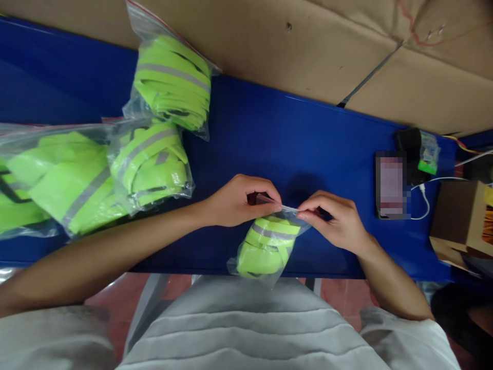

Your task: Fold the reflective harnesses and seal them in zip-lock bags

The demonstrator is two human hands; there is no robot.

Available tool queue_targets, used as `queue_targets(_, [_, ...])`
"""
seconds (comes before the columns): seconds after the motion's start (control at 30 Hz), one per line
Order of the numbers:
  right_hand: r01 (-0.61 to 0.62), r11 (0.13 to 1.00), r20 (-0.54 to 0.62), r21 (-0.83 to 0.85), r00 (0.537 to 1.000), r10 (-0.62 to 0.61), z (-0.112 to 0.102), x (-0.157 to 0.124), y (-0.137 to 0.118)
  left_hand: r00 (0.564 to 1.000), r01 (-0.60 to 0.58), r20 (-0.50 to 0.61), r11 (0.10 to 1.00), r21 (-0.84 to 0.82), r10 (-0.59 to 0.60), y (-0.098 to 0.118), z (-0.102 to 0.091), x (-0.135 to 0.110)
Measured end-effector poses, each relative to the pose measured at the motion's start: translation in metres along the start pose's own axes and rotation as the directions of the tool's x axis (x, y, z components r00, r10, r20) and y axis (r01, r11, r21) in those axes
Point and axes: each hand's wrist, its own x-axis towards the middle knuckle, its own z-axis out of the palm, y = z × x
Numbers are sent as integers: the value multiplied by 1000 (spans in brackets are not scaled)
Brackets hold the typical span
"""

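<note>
I have the left hand point(250, 200) and right hand point(333, 218) each pinching, thumb against finger, the top strip of one clear plastic bag point(288, 208); its fluorescent yellow-green, grey-striped bundle point(265, 246) is at the smooth blue table's point(246, 144) near edge; similar bagged bundles point(152, 159) lie left

No text, label, brand, number or sign can be read. Device screen point(391, 186) is pixelated; any print on small clear-and-green packet point(428, 156) is blurred beyond reading.
</note>
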Motion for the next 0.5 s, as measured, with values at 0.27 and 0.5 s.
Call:
queue_targets(0.27, [0, 1000, 9, 5, 1000, 0, -4, 0, 6, 1000, 15, -7, 1000, 25, -14, -1, -1, 1])
queue_targets(0.5, [15, 999, 66, 41, 998, -18, -17, 4, 15, 999, 14, -52, 1000, -14, -14, -4, -1, 0])
